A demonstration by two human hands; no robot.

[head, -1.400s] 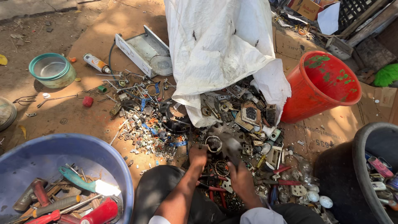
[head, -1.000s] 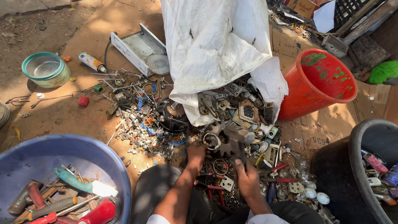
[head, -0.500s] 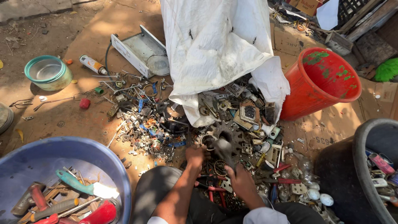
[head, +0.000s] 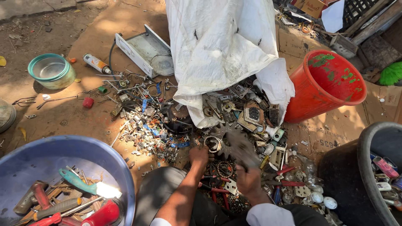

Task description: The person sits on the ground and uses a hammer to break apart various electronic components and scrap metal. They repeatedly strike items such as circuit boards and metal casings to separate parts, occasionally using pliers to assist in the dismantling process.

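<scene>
Sorting through a heap of small scrap (head: 234,125) on the ground, the person crouches with both hands low in the pile. The right hand (head: 248,181) has its fingers clamped on a dark, gear-like metal part (head: 238,144), lifted just above the scrap and blurred. The left hand (head: 199,155) rests on the pile beside a metal ring (head: 213,143); whether its fingers are apart or together cannot be told. A white sack (head: 217,46) lies over the far side of the heap, and a red bucket (head: 326,86) stands tilted to the right of it. A blue tub (head: 63,150) of hand tools sits near the left arm, a black tub (head: 368,167) near the right, and a green bowl (head: 52,71) well apart at the left.
</scene>
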